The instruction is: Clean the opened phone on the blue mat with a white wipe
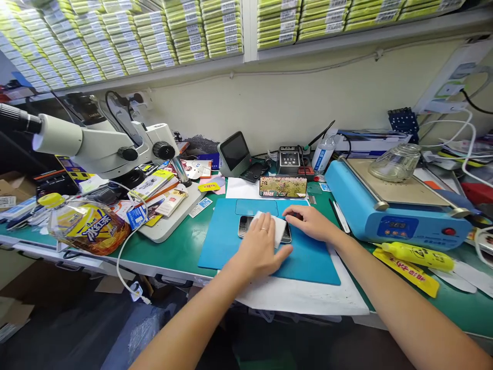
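Note:
On the blue work mat (pixel 219 241) lies a phone-sized device (pixel 244 226) with a dark face and a pale metal edge. A white wipe (pixel 280 229) covers much of it. My left hand (pixel 262 241), with a ring on one finger, presses the wipe down on the device with its fingers nearly straight. At the device's right end, my right hand (pixel 306 221) rests with bent fingers apart from one another; whether the fingertips touch the edge cannot be made out. Just behind, a phone (pixel 283 187) stands on its side with a lit, colourful screen.
A microscope (pixel 103 144) and a tea bottle (pixel 88 226) stand left. To the right are a blue heating plate machine (pixel 396 205) holding a glass jar (pixel 396 162), and a yellow tube (pixel 419 256). White paper (pixel 308 298) lies under the mat. Stacked yellow packs (pixel 223 25) fill the shelf above.

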`<state>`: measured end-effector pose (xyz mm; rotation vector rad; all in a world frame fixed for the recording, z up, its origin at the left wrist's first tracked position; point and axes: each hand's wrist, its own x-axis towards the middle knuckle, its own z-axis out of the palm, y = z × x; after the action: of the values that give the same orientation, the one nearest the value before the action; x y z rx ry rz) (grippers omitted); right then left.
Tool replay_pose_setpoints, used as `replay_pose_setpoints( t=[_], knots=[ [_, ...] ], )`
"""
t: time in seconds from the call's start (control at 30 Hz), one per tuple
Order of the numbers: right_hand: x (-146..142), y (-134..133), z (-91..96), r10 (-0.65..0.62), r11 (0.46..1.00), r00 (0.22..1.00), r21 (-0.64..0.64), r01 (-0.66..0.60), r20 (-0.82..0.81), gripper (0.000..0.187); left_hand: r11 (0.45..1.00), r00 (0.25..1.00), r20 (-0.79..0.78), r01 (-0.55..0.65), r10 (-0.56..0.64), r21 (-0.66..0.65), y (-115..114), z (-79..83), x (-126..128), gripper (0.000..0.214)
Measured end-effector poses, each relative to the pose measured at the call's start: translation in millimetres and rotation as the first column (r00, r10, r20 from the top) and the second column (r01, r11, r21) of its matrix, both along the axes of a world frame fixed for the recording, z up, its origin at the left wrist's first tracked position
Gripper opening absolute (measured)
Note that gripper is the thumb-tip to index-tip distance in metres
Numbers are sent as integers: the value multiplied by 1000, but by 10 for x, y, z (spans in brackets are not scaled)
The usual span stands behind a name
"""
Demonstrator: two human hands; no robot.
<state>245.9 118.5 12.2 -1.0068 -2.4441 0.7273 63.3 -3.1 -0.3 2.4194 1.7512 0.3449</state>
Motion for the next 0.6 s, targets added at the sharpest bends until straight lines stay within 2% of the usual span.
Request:
replay_pose_setpoints(
  t=[0.1, 0.2, 0.27, 0.37, 0.47, 0.53, 0.6],
  knots=[
    [10, -6, 5, -24, 999, 1000, -26, 24, -3, 28, 996, 995, 35, 93, -93, -4, -102, 9, 158, 86],
    [11, 0, 5, -24, 999, 1000, -34, 24, 11, 30, 993, 992, 29, 119, -119, -11, -299, -12, -17, 83],
    [6, 11, 1, -12, 999, 1000, -29, 13, 23, 31, 998, 998, 4, 67, -67, -14, -361, -21, -245, 81],
    [-4, 34, -12, -2, 1000, 999, -30, 3, 34, 31, 998, 998, -38, -56, 55, -27, -265, -14, -455, 79],
    [-8, 49, -21, 0, 999, 1000, -38, 1, 24, 30, 997, 997, -38, -64, 63, -35, -55, 4, -283, 84],
    [-2, 44, -20, -3, 999, 1000, -45, 4, 13, 29, 1000, 1000, -12, 2, -2, -28, 34, 15, -23, 87],
    [10, 31, -13, -12, 999, 1000, -52, 12, 0, 29, 997, 997, 8, 72, -72, -14, 32, 17, 204, 89]
  ],
)
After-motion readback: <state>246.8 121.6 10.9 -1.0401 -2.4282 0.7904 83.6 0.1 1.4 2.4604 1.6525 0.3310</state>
